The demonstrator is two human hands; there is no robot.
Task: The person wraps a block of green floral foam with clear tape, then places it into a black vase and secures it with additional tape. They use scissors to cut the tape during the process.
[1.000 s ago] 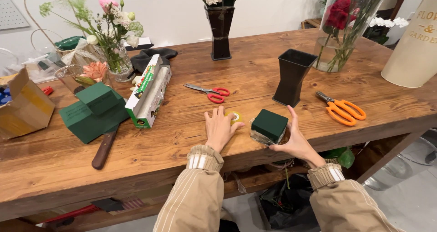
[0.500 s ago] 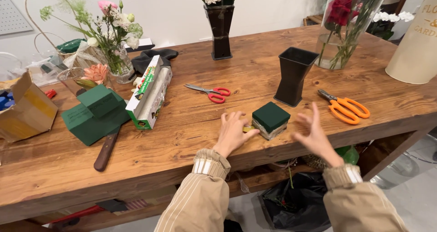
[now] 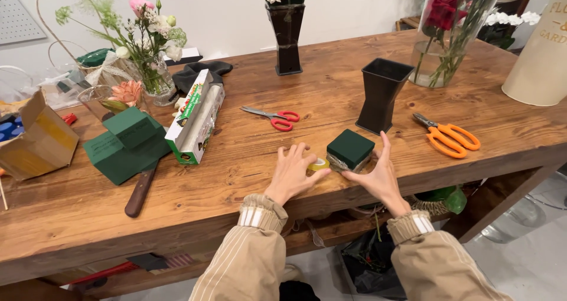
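left hand (image 3: 293, 172): open, flat on wooden table (image 3: 248, 165), fingertips on yellow tape roll (image 3: 319, 164)
right hand (image 3: 378, 174): open, touching dark green foam block (image 3: 351, 148)

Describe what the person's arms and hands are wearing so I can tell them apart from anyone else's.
Both arms wear tan, beige-brown sleeves with thin pale stripes running lengthwise. Each ends in a ribbed knit cuff with white bands; the left cuff and the right cuff look alike. The left hand and right hand are bare: no gloves, and no rings or watch that I can make out.
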